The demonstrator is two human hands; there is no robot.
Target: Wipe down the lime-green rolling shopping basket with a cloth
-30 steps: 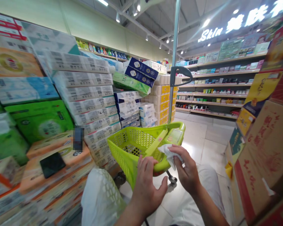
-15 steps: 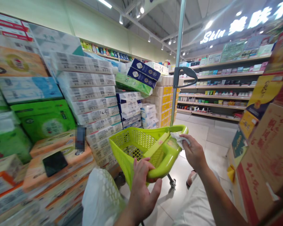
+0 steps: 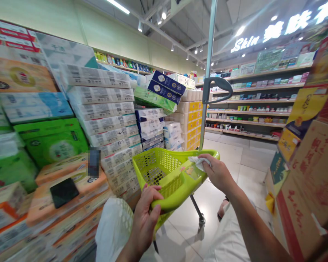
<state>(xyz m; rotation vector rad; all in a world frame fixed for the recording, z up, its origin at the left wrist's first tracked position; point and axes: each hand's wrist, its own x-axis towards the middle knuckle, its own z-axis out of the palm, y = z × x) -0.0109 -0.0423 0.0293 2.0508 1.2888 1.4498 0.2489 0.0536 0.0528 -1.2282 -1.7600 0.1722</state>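
The left hand is clamped on the green cart at its near corner; the right hand pinches 1 white cloth near the cart's far right corner. Behind the far edge rises 1 metal pole.

"What sort of place is this?"

"A shop. The long shelves at the back carry rows of small boxes, under a lit sign reading 'Skin'."

"And nearer?"

"Packs piled high on the left, cartons stacked on the right, a green shopping cart between them."
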